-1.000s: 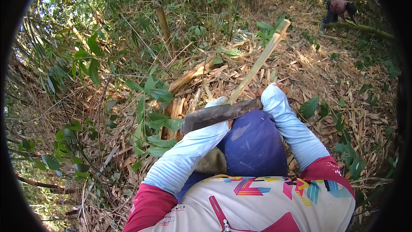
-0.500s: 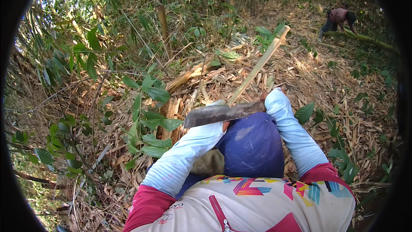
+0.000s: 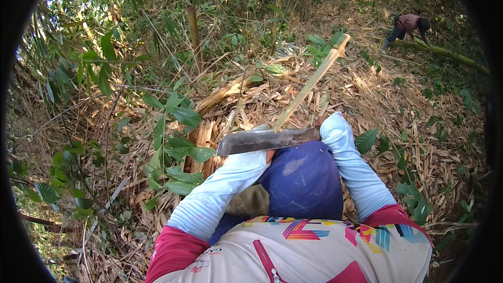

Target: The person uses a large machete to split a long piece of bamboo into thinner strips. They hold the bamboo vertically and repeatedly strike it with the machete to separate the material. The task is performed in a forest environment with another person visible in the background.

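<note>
Vs 1 s ago, our machete (image 3: 246, 142) lies a bit flatter & the pale strip's (image 3: 314, 81) far tip sits slightly lower; rest is mostly view shift.

Dry litter (image 3: 390, 91) covers most of the ground ahead. Co-worker (image 3: 410, 23) bends over a green pole (image 3: 456, 57), upper right, well apart from us. Our blue-clad knee (image 3: 303, 178) is right by the machete, which runs roughly level along its far side; can't tell if they touch. Strip slants up & right from the blade, lower end hidden.

Risks (our read): blade skids off the strip & nicks L hand or knee, b/c both sit so close. Strip could also twist if our hold's loose.

Pose: both forearms reach fwd, pale blue sleeves (image 3: 225, 181), converging near the knee. R hand (image 3: 320, 121) looks clamped on the machete's handle end, fingers mostly hidden. L hand (image 3: 270, 156) is behind the blade near the strip's base; can't tell if it's gripping.
</note>
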{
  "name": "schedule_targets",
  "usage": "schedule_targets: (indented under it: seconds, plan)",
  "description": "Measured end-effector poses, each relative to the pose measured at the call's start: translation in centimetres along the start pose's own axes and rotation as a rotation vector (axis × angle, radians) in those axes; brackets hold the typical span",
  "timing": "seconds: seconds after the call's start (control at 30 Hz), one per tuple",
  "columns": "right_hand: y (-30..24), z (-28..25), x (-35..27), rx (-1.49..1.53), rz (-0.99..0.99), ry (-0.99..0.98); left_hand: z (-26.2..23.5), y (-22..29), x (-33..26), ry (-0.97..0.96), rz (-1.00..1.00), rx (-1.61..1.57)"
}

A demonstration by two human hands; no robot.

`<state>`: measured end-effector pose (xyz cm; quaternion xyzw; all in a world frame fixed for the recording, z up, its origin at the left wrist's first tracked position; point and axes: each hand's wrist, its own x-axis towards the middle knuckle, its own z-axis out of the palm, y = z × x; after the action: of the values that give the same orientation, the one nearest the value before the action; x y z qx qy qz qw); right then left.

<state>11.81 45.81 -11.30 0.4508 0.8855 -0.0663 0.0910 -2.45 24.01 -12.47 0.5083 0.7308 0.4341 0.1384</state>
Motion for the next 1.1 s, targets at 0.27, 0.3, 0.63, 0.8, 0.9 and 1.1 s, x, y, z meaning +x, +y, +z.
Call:
schedule_targets:
  seconds: [0.27, 0.3, 0.63, 0.8, 0.9, 1.1]
  plan:
    - [0.0, -1.8, -0.3, -0.129, -0.23, -0.15, 2.1, -1.6, 0.5, 0.21, 0.164, -0.165]
    - [-0.2, -2.0, 0.0, -0.118, -0.257, -0.184, 2.2, -2.3, 1.0, 0.199, 0.144, -0.192]
    - [-0.3, 1.4, 2.1, -0.016, -0.289, -0.277, 0.4, -7.4, 5.6, -0.716, -0.308, -1.19]
    - [-2.6, 2.5, 2.0, -0.095, -0.095, -0.177, -0.8, -7.8, 5.6, -0.496, -0.438, -0.982]
    - [-2.0, 2.6, 1.4, -0.101, -0.21, -0.06, -0.7, -7.2, 5.2, -0.436, -0.457, -0.924]
    - [-4.4, -0.7, -1.6, -0.143, -0.484, 0.3, -0.4, -4.5, 3.7, -0.34, -0.36, -0.916]
